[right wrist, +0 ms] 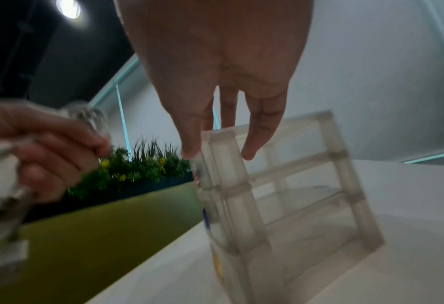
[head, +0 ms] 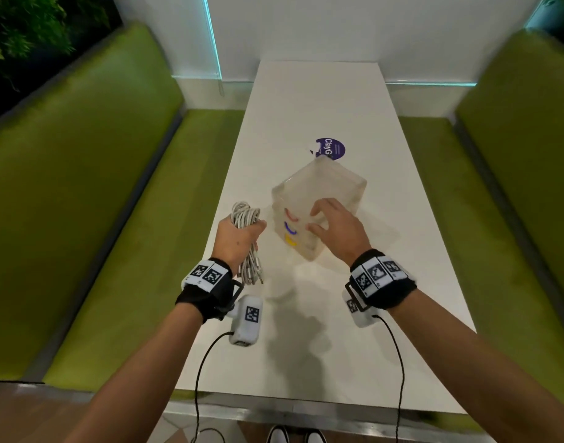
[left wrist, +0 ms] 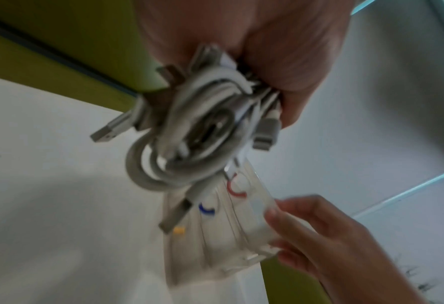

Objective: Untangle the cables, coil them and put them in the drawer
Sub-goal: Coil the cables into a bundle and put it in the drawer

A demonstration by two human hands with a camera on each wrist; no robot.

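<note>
My left hand (head: 242,235) grips a coiled bundle of white cables (head: 245,215) above the table's left edge. Loops stick out above the fist and metal plugs hang below it. The left wrist view shows the same cable bundle (left wrist: 189,133) in the left hand (left wrist: 280,61), blurred. A small translucent drawer unit (head: 319,193) stands on the white table (head: 322,100). Its front has red, blue and yellow handles, and its drawers look closed. My right hand (head: 316,220) touches its upper front corner with fairly straight fingers, also seen as right hand (right wrist: 219,148) over the drawer unit (right wrist: 306,195).
A round purple sticker (head: 330,148) lies on the table just behind the unit. Green padded benches (head: 98,219) run along both long sides of the narrow table. A white wall closes the far end. Plants (right wrist: 137,164) stand behind the left bench.
</note>
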